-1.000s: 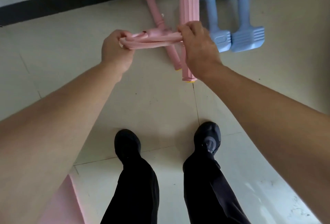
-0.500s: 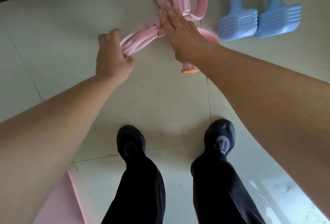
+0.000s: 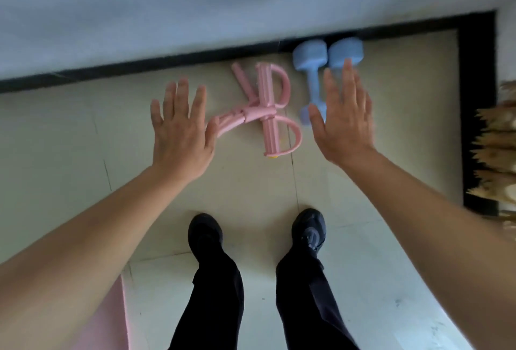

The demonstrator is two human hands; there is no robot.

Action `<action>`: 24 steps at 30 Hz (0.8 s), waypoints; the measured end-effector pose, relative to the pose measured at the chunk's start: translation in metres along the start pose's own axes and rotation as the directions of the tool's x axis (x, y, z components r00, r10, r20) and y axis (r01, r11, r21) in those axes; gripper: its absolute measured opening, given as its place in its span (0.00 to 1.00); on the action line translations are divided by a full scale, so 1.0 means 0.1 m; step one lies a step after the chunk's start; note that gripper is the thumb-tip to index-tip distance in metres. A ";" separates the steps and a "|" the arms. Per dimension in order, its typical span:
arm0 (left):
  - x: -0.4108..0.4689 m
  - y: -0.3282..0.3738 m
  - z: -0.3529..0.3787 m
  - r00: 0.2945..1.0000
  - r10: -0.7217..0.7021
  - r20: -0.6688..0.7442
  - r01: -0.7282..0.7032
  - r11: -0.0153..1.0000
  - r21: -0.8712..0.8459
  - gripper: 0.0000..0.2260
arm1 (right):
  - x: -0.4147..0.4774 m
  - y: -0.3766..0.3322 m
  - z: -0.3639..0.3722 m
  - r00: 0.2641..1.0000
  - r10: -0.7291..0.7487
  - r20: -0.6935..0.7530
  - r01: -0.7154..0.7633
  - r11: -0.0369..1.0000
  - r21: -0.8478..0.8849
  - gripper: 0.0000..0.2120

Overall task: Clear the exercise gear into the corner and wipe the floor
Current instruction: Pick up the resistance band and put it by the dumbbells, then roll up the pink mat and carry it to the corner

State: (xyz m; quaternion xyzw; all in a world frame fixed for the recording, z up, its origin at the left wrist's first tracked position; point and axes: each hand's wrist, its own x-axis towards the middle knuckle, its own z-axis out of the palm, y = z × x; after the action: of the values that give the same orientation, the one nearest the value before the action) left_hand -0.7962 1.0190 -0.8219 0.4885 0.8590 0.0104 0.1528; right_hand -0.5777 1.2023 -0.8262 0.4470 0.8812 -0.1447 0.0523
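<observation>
A pink pedal resistance puller (image 3: pixel 268 115) lies on the beige tiled floor near the black baseboard, its tubes bunched to the left. Two pale blue dumbbells (image 3: pixel 314 76) lie side by side to its right, against the baseboard near the corner. My left hand (image 3: pixel 181 129) hovers flat with fingers spread, over the left end of the pink tubes. My right hand (image 3: pixel 343 115) is also flat and spread, covering most of the right dumbbell. Neither hand holds anything.
A pink mat (image 3: pixel 103 319) edge shows at the lower left. A straw broom head (image 3: pixel 494 154) sticks in at the right edge. The black baseboard (image 3: pixel 479 98) turns a corner at the upper right. My two black shoes (image 3: pixel 205 233) stand on the tiles below.
Both hands have let go of the pink puller, which now lies on the floor. The hands have lifted and spread, and the view has pulled back, showing the wall corner.
</observation>
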 end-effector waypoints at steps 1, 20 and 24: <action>-0.01 0.03 -0.35 0.999 0.021 -0.039 -0.021 1.000 0.005 0.28 | -0.02 -0.06 -0.33 0.999 0.001 -0.038 0.000 1.000 0.012 0.32; -2.23 0.49 -6.77 0.668 -0.050 -0.743 0.169 0.982 0.086 0.28 | -1.13 -2.57 -6.35 0.597 -0.382 -0.706 0.534 0.845 -0.005 0.33; -3.11 0.50 -7.07 0.504 -0.196 -0.841 0.373 0.928 0.007 0.28 | -1.38 -3.15 -6.67 0.419 -0.507 -0.753 0.739 0.672 -0.041 0.33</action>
State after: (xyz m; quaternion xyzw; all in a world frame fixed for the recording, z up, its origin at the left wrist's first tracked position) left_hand -0.7994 0.8757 -0.0610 0.2891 0.8938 0.1325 -0.3162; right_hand -0.7236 1.1207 -0.0947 0.1029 0.8969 -0.0997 -0.4183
